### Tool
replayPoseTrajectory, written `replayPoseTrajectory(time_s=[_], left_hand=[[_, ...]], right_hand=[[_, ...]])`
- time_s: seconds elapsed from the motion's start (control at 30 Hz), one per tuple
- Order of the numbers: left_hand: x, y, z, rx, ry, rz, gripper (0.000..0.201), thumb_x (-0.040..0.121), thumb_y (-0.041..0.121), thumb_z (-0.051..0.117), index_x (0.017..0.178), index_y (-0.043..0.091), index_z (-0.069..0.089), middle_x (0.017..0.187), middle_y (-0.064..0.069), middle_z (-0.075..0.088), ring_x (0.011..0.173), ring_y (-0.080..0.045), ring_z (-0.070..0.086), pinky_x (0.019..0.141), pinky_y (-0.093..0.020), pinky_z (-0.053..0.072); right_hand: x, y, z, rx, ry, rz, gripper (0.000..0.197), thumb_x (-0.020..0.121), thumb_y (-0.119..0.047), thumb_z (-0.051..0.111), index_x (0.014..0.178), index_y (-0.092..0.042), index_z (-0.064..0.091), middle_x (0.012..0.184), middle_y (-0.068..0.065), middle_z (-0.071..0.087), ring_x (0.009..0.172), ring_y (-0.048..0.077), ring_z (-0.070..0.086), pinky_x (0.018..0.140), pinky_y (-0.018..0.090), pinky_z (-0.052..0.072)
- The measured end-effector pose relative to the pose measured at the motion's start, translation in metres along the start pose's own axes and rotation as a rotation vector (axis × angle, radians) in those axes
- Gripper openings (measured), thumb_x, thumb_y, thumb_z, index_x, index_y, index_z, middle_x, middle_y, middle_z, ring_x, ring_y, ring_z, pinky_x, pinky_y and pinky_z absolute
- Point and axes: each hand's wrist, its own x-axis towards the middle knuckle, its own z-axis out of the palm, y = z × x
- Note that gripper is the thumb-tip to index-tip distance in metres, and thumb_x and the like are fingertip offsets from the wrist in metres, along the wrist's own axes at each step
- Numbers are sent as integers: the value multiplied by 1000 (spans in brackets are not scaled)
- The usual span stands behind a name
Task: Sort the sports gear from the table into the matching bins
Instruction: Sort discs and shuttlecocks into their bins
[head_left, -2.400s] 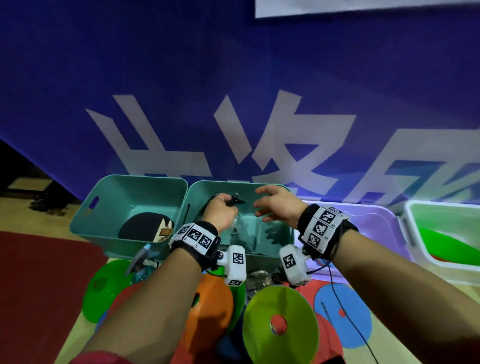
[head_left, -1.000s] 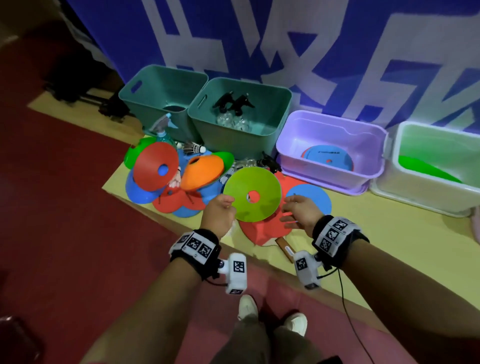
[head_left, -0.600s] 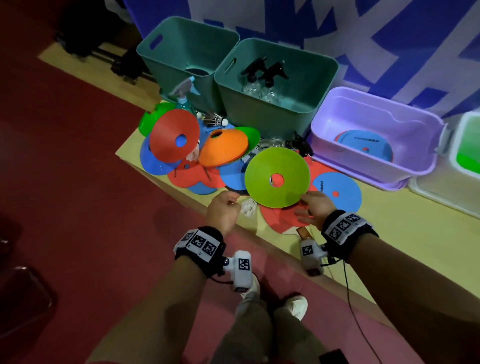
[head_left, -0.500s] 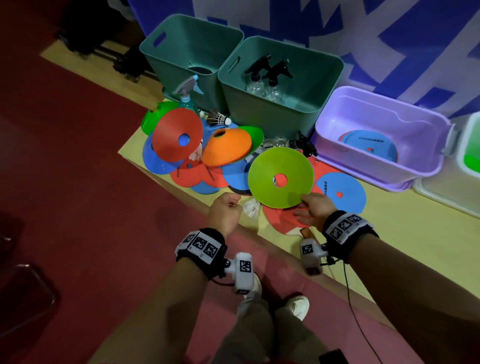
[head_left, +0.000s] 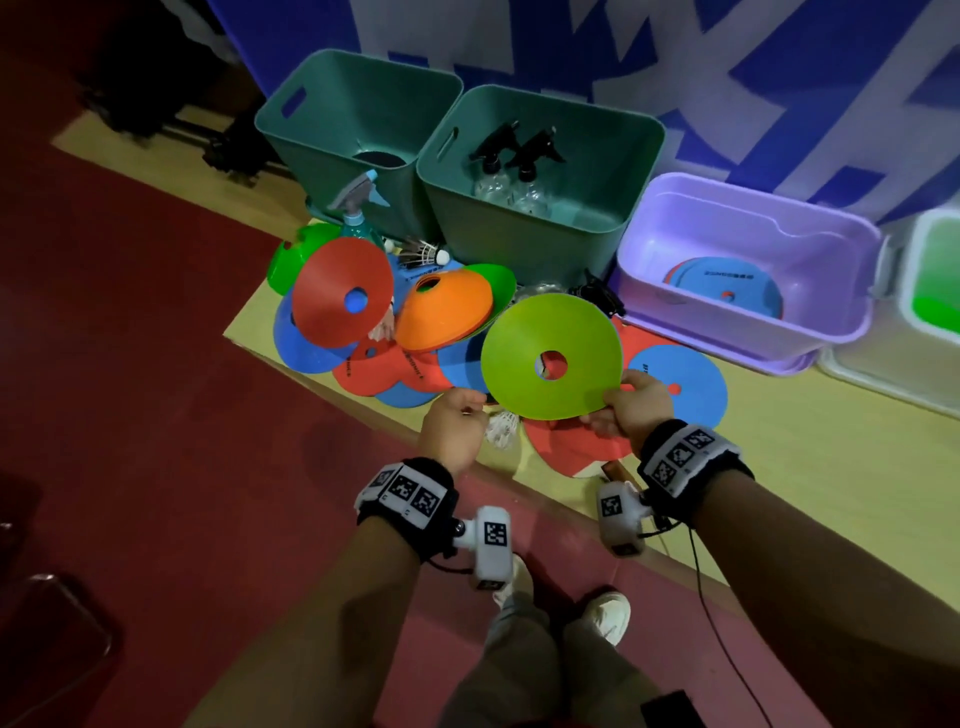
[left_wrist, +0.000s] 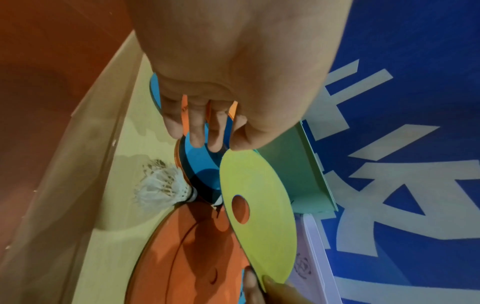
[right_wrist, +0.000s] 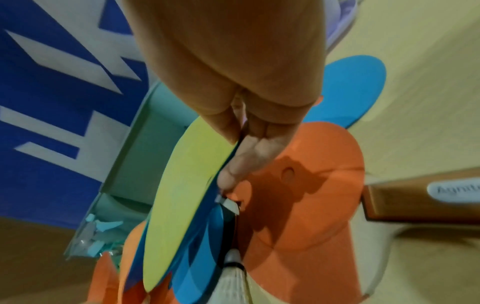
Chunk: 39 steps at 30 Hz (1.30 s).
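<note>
My right hand (head_left: 636, 410) pinches the green disc (head_left: 550, 356) at its rim, lifted off the bench (head_left: 831, 467) pile for sorting; my left hand (head_left: 451, 428) is curled, holding nothing

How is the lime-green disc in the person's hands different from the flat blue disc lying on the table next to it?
The lime-green disc is lifted and tilted, pinched at its edge by the right hand; the blue disc lies flat on the table, untouched. The green one looks larger and plain; the blue one carries dark printed lettering. The green one's centre hole looks bigger than the blue one's. Both are thin round discs with a hole in the middle.
</note>
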Motion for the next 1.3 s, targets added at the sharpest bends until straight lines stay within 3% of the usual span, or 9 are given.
replayPoseTrajectory(time_s=[0.2, 0.4, 0.6, 0.7, 0.8, 0.9, 1.07, 1.17, 1.3], left_hand=[[22, 22, 37, -41, -79, 12, 19, 92, 4, 56, 108, 9, 65, 109, -5, 65, 100, -20, 59, 89, -27, 44], [39, 33, 88, 20, -206, -19, 15, 86, 5, 60, 95, 13, 69, 107, -4, 67, 109, -26, 63, 97, -35, 48], [50, 22, 115, 139, -300, -50, 21, 87, 10, 64, 106, 10, 71, 147, -2, 47, 130, -20, 48, 103, -21, 33], [54, 22, 119, 147, -314, -90, 27, 85, 11, 63, 111, 14, 70, 131, 3, 57, 109, -19, 58, 98, -29, 46], [56, 26, 121, 170, -294, -120, 28, 88, 9, 60, 114, 12, 69, 113, 9, 53, 100, -13, 52, 84, -23, 42], [59, 30, 122, 143, -262, -153, 25, 86, 9, 63, 109, 13, 71, 121, 0, 62, 106, -22, 60, 86, -25, 45], [59, 36, 122, 99, -259, -90, 26, 85, 4, 65, 108, 13, 68, 120, -11, 64, 90, -20, 60, 77, -26, 46], [55, 40, 119, 79, -302, -19, 30, 85, -1, 62, 111, 13, 68, 128, -11, 61, 107, -21, 60, 87, -26, 46], [48, 52, 116, 90, -343, 70, 32, 85, -1, 57, 101, 25, 67, 122, -6, 63, 106, -25, 63, 92, -44, 54]], right_hand=[[-30, 5, -54, 128, 166, -154, 24, 82, 14, 49, 92, -5, 59, 47, 13, 61, 41, 24, 61, 43, 28, 52], [-55, 26, -111, 256, 345, -131, 20, 87, 9, 49, 98, -5, 58, 55, 15, 67, 47, 22, 66, 46, 25, 53], [-71, 52, -133, 373, 452, -92, 22, 90, 6, 46, 105, -3, 59, 59, 19, 68, 52, 24, 67, 48, 25, 53], [-74, 60, -134, 417, 473, -73, 22, 91, 5, 45, 107, -4, 59, 64, 21, 68, 55, 25, 68, 49, 25, 53], [-75, 65, -132, 448, 484, -56, 23, 91, 3, 46, 108, -5, 59, 72, 26, 68, 61, 28, 69, 51, 26, 52], [-76, 66, -130, 465, 491, -51, 22, 90, 2, 48, 105, -6, 61, 73, 26, 68, 62, 29, 69, 52, 26, 52], [-76, 62, -130, 463, 493, -56, 20, 91, 2, 47, 100, -8, 61, 69, 23, 68, 60, 28, 68, 53, 27, 52], [-75, 59, -129, 450, 486, -71, 20, 91, 2, 46, 102, -6, 61, 69, 22, 68, 59, 27, 68, 54, 27, 51], [-77, 53, -130, 394, 484, -114, 23, 91, 4, 45, 107, -3, 60, 68, 22, 68, 58, 27, 68, 54, 27, 52]])
